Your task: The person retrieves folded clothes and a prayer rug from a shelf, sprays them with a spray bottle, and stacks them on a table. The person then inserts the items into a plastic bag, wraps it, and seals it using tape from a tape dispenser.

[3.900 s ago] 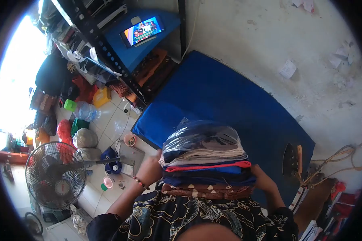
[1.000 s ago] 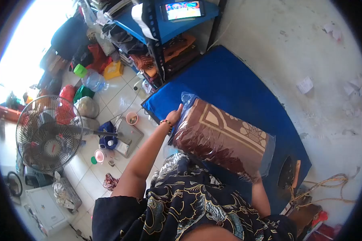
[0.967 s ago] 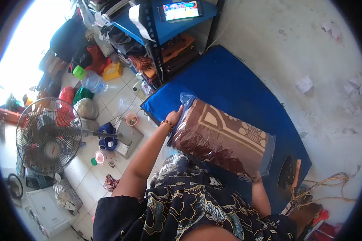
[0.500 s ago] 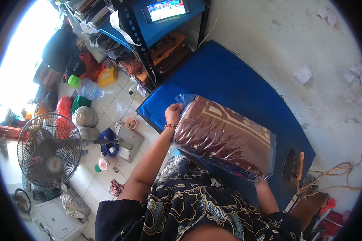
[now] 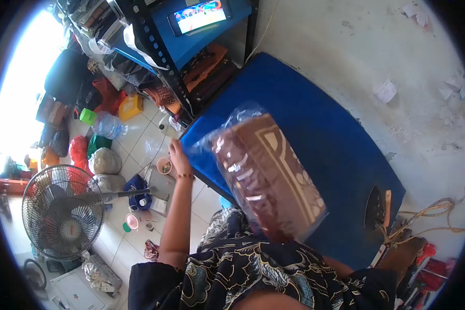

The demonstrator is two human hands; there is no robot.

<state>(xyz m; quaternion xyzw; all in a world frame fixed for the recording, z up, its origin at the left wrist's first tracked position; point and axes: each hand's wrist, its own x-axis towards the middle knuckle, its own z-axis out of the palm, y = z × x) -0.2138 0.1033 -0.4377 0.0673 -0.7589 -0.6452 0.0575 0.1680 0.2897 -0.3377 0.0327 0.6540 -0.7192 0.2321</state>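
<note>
A folded brown cloth with cream patterning point(image 5: 274, 175) sits inside a clear plastic bag point(image 5: 253, 111), tilted over the blue-covered table. The bag's loose end stands out at the upper left. My left hand point(image 5: 180, 159) is off the bag, just left of the table's edge, with fingers stretched out and nothing visible in them. Only part of my right forearm shows, low by the shirt; the right hand is hidden behind the package and shirt, so its grip cannot be seen.
The blue table point(image 5: 336, 150) carries an iron point(image 5: 374, 209) at its right end, with a cord beside it. A shelf rack point(image 5: 160, 46) with a lit phone point(image 5: 200, 17) stands behind. At left are a fan point(image 5: 63, 212), bags and a bottle point(image 5: 108, 125) on the tiled floor.
My left hand has let go of the bag and moved left. The package has turned to a steeper angle, its right end coming toward my body. My right hand has gone out of sight.
</note>
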